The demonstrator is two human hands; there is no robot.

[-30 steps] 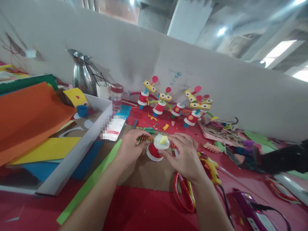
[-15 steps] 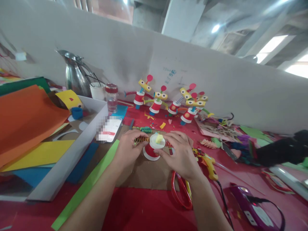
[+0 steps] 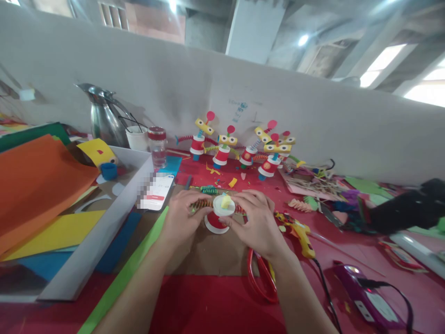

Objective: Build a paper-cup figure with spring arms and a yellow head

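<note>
A red paper cup (image 3: pixel 214 223) with white rims stands upside down on a brown cardboard mat (image 3: pixel 208 260). A small yellow piece (image 3: pixel 225 201) sits on its white top. My left hand (image 3: pixel 182 215) is closed on an orange-and-dark coiled arm (image 3: pixel 202 204) at the cup's left side. Around the cup's right side are the fingers of my right hand (image 3: pixel 256 221), the thumb pressed to its front and the others by a red coiled arm (image 3: pixel 239 209). Just behind the left fingers lies a green coil (image 3: pixel 209 189).
Several finished cup figures (image 3: pixel 222 155) stand near the wall. At left are a white box (image 3: pixel 86 250) of coloured sheets, a phone (image 3: pixel 158 192), a jar (image 3: pixel 158 148) and a steel jug (image 3: pixel 104 118). Red-handled scissors (image 3: pixel 251 278), a yellow glue gun (image 3: pixel 302 236) and a purple power strip (image 3: pixel 368 297) lie right.
The camera view has tilted slightly, so the scene sits a little lower and further left. Both hands keep nearly the same hold at the cup.
</note>
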